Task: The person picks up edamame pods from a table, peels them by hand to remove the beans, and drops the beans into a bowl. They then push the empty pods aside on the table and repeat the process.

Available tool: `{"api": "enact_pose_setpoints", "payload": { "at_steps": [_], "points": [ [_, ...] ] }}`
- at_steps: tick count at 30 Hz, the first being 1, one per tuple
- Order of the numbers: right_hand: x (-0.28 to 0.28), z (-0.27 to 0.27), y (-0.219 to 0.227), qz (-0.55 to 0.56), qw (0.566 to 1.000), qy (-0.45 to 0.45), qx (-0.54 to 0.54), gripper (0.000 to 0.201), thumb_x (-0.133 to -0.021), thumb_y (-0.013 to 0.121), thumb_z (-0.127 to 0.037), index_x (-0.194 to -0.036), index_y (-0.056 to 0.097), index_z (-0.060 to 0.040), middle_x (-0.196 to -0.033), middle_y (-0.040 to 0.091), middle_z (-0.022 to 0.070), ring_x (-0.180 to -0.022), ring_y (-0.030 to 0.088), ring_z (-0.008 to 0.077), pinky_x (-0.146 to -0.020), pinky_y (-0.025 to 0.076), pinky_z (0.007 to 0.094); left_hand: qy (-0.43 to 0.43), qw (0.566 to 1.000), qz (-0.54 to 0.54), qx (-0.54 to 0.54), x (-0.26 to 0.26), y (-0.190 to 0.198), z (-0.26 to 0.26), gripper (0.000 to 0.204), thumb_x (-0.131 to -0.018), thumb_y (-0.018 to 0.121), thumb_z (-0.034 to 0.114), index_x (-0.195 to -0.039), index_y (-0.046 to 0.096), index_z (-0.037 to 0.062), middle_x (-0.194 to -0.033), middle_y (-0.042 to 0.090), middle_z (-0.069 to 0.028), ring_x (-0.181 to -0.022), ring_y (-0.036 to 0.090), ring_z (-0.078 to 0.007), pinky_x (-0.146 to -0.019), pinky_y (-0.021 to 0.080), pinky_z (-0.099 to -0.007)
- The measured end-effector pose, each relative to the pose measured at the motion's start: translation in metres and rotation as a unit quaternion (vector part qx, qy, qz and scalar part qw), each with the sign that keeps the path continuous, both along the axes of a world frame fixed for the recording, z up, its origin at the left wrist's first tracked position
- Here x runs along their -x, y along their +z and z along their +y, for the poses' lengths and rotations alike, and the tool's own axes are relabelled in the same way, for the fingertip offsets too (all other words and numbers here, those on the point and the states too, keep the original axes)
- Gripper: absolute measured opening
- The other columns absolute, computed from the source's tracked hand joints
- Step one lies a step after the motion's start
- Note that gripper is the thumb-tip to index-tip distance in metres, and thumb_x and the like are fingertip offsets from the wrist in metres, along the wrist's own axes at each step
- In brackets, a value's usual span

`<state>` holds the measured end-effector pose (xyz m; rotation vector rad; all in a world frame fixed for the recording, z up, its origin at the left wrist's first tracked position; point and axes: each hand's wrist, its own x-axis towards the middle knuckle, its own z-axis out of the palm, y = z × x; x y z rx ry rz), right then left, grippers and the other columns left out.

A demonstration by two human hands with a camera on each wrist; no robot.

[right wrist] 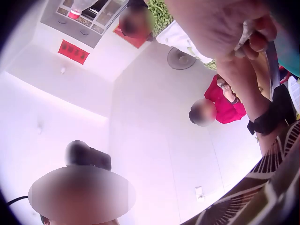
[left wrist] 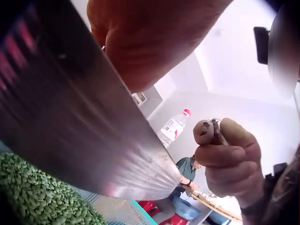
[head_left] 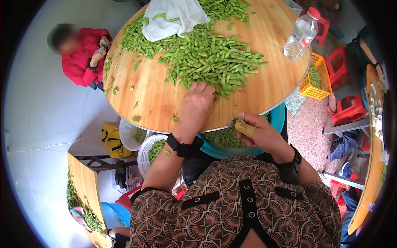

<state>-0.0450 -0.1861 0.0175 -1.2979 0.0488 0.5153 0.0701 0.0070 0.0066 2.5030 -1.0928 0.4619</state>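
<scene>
At the near edge of a heap of green edamame pods (head_left: 215,62), my left hand (head_left: 196,105) rests with its fingers against the pods, and its fingertips are hidden. My right hand (head_left: 260,132) is at the table's front rim, its thumb in a yellowish cover (head_left: 245,129). Between thumb and forefinger it pinches a small silvery metal piece (left wrist: 216,129); the forefinger wears a pale, torn cover (left wrist: 205,131). Under the rim, below both hands, a teal basin (head_left: 282,124) holds shelled green beans (head_left: 225,138).
On the round wooden table (head_left: 264,33) lie a white cloth (head_left: 175,20) and a water bottle (head_left: 302,35). White baskets (head_left: 144,155) stand lower left, a yellow crate (head_left: 326,78) at the right. A person in red (head_left: 82,58) is at the table's left side.
</scene>
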Motion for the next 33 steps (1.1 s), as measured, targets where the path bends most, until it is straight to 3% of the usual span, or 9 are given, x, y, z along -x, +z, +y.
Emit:
{"api": "enact_pose_setpoints", "payload": {
  "at_steps": [6,8,19,22,24,28,30,31,33],
  "points": [
    [0.0,0.0,0.005,-0.041,0.998,-0.051,0.021,0.017,-0.098,0.05,-0.019,-0.108,0.054,-0.0059,-0.072,0.055,0.0005,-0.05,0.043,0.0053,-0.044,0.032,0.0212,0.026,0.965,0.148,0.214,0.03,0.015,-0.008,0.01,-0.087,0.057,0.001,-0.095,0.062,0.0014,-0.091,0.063,-0.0155,-0.084,0.061,-0.0331,-0.071,0.049,-0.0364],
    [-0.002,0.001,0.007,-0.042,0.998,-0.053,0.016,0.02,-0.098,0.049,-0.018,-0.113,0.053,-0.0064,-0.072,0.055,0.0007,-0.05,0.043,0.0054,-0.044,0.032,0.0213,-0.067,0.947,0.215,0.229,0.04,0.023,-0.006,0.011,-0.088,0.06,0.003,-0.098,0.063,0.0019,-0.089,0.064,-0.0151,-0.079,0.062,-0.0314,-0.069,0.049,-0.0347],
    [-0.001,0.0,0.01,-0.169,0.97,-0.019,0.174,0.024,-0.092,0.048,-0.01,-0.116,0.05,-0.0043,-0.07,0.057,0.0062,-0.058,0.055,0.0135,-0.054,0.043,0.0287,-0.03,0.965,0.214,0.145,0.058,0.038,0.0,0.01,-0.081,0.068,0.006,-0.089,0.065,0.0016,-0.076,0.064,-0.0164,-0.069,0.064,-0.0317,-0.06,0.049,-0.0359],
    [-0.001,-0.001,0.008,-0.223,0.948,-0.017,0.229,0.023,-0.088,0.049,-0.006,-0.111,0.051,-0.0035,-0.07,0.058,0.0102,-0.063,0.058,0.0193,-0.059,0.045,0.0333,-0.036,0.968,0.223,0.106,0.06,0.042,0.001,0.009,-0.081,0.069,0.007,-0.087,0.064,0.0016,-0.075,0.064,-0.0161,-0.07,0.064,-0.0327,-0.06,0.049,-0.0365],
    [-0.002,0.0,0.003,-0.413,0.863,-0.058,0.286,0.023,-0.087,0.049,-0.005,-0.11,0.051,-0.0031,-0.069,0.057,0.0117,-0.064,0.06,0.023,-0.059,0.045,0.0352,-0.047,0.968,0.229,0.087,0.062,0.045,0.003,0.01,-0.081,0.069,0.008,-0.087,0.064,0.0018,-0.076,0.064,-0.0157,-0.071,0.063,-0.033,-0.061,0.049,-0.0367],
    [0.001,-0.009,0.016,-0.406,0.857,-0.005,0.317,0.021,-0.089,0.05,-0.009,-0.109,0.052,-0.0033,-0.069,0.058,0.0105,-0.065,0.061,0.0196,-0.058,0.045,0.0349,-0.073,0.953,0.278,0.091,0.07,0.045,0.005,0.009,-0.081,0.067,0.007,-0.087,0.064,0.002,-0.076,0.064,-0.0143,-0.072,0.064,-0.0322,-0.062,0.049,-0.0367],
    [-0.004,-0.016,0.029,-0.111,0.962,0.127,0.216,0.018,-0.091,0.053,-0.013,-0.107,0.053,-0.0047,-0.068,0.057,0.0073,-0.053,0.055,0.0134,-0.048,0.04,0.0291,-0.085,0.945,0.298,0.103,0.073,0.041,0.007,0.008,-0.081,0.067,0.006,-0.088,0.064,0.0024,-0.075,0.064,-0.0137,-0.072,0.064,-0.0319,-0.062,0.049,-0.0367],
    [-0.007,-0.02,0.025,-0.11,0.962,0.126,0.215,0.018,-0.091,0.053,-0.013,-0.107,0.053,-0.0047,-0.068,0.057,0.0073,-0.053,0.055,0.0134,-0.048,0.04,0.0291,-0.104,0.942,0.297,0.114,0.074,0.039,0.008,0.008,-0.082,0.066,0.006,-0.089,0.064,0.0026,-0.076,0.064,-0.0132,-0.072,0.064,-0.0319,-0.062,0.05,-0.0367],
    [-0.01,-0.027,0.013,0.106,0.979,0.167,-0.055,0.017,-0.094,0.052,-0.016,-0.108,0.054,-0.007,-0.067,0.055,0.002,-0.042,0.04,0.0064,-0.038,0.028,0.0201,-0.122,0.938,0.299,0.125,0.076,0.033,0.01,0.008,-0.082,0.066,0.005,-0.089,0.063,0.0029,-0.077,0.064,-0.0127,-0.072,0.064,-0.0318,-0.062,0.05,-0.0368]
  ]
}}
